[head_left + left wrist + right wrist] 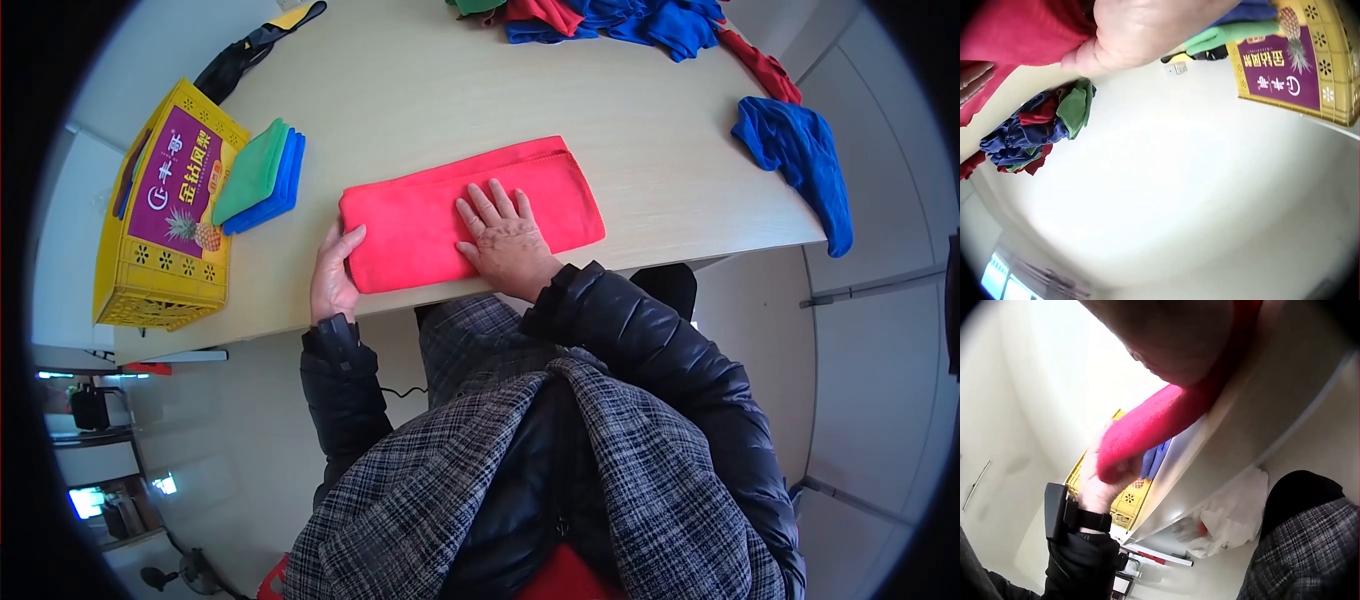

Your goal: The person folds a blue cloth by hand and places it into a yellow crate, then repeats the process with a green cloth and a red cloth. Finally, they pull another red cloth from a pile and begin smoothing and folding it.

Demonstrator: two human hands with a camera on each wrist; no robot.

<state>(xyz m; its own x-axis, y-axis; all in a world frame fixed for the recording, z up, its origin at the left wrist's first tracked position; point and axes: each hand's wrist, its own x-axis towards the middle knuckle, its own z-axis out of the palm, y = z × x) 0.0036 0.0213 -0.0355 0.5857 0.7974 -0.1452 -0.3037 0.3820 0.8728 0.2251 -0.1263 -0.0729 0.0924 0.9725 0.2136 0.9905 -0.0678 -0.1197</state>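
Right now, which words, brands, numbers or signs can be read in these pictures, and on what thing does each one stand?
"金钻凤梨": large yellow characters on the purple label of the yellow crate, beside a pineapple picture.
"丰" in a circle, followed by another character: on the same label; the second character is too blurred to read for certain.
Small line of print on the label: too small to read.
No other text can be read.

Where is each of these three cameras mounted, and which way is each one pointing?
Head: worn on the head, looks down at the table; shows both hands, sleeves and lap.
Left wrist: looks past the left hand toward the cloth pile and yellow crate.
Right wrist: sits under the table edge, looks sideways; shows the left hand, knee.
Shared: all see the red towel.
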